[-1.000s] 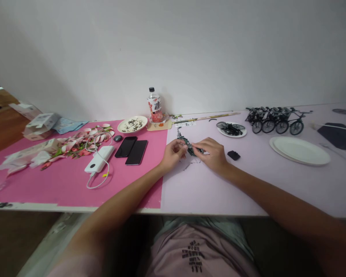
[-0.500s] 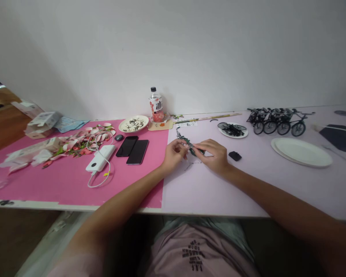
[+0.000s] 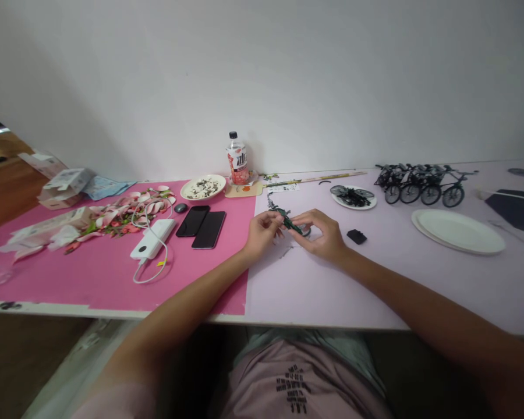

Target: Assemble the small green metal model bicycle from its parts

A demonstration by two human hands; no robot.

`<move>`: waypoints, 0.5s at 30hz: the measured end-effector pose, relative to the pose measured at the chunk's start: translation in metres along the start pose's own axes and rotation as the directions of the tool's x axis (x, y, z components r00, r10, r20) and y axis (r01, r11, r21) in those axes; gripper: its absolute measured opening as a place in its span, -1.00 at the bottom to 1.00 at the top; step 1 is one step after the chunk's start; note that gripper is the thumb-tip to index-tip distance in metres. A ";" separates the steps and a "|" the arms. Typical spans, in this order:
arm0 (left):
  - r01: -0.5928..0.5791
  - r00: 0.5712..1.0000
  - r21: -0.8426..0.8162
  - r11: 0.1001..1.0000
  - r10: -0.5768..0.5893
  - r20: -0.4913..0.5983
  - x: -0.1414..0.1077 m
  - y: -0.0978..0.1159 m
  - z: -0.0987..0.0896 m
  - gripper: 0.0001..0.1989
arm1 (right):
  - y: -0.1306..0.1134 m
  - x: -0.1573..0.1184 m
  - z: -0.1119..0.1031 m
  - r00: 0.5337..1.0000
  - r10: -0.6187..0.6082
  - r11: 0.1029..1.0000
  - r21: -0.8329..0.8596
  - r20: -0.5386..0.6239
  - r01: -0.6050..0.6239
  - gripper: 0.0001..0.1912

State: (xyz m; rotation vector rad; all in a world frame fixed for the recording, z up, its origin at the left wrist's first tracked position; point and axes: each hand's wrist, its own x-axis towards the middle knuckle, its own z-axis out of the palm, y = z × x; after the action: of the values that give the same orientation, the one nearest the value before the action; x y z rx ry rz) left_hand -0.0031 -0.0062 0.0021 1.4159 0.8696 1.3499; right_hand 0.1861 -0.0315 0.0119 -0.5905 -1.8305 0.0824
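A small dark green model bicycle (image 3: 287, 220) is held between both hands above the pale part of the table, its thin handlebar end pointing up and away. My left hand (image 3: 262, 234) pinches it from the left with thumb and fingers. From the right, my right hand (image 3: 322, 233) grips it, and part of a wheel shows between thumb and forefinger. Just below the hands a thin grey piece (image 3: 286, 252) lies on the table. A small black part (image 3: 357, 235) rests to the right of my right hand.
Finished-looking model bicycles (image 3: 423, 185) stand at the back right, behind white plates (image 3: 460, 231). Another plate (image 3: 372, 205) holds wheels and black parts. Two phones (image 3: 208, 230), a power bank (image 3: 152, 240), flower petals (image 3: 113, 215), a bowl (image 3: 220, 187) and a bottle (image 3: 237, 163) are left.
The model bicycle has tilted and turned slightly between the hands. My right fingers have shifted on it and arched up, with more of the wheel now showing.
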 end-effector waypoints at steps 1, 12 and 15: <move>-0.001 1.000 0.000 1.000 0.001 0.011 0.000 0.001 0.000 -0.40 | 0.000 0.001 0.000 1.000 -0.006 1.000 0.003 0.013 0.006 -0.87; 0.085 0.996 -0.082 0.993 -0.082 0.033 -0.001 0.004 0.002 -0.46 | 0.009 0.001 0.001 0.996 -0.022 0.999 0.027 0.091 0.020 -0.82; 0.083 0.997 -0.070 0.994 -0.082 0.009 -0.001 0.002 0.004 -0.47 | 0.013 -0.002 0.002 0.992 -0.010 1.000 0.003 0.127 0.010 -0.81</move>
State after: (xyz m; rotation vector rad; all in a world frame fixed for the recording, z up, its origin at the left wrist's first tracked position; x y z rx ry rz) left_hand 0.0004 -0.0085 0.0038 1.3154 0.8594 1.3013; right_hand 0.1898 -0.0204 0.0050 -0.5856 -1.9565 0.1177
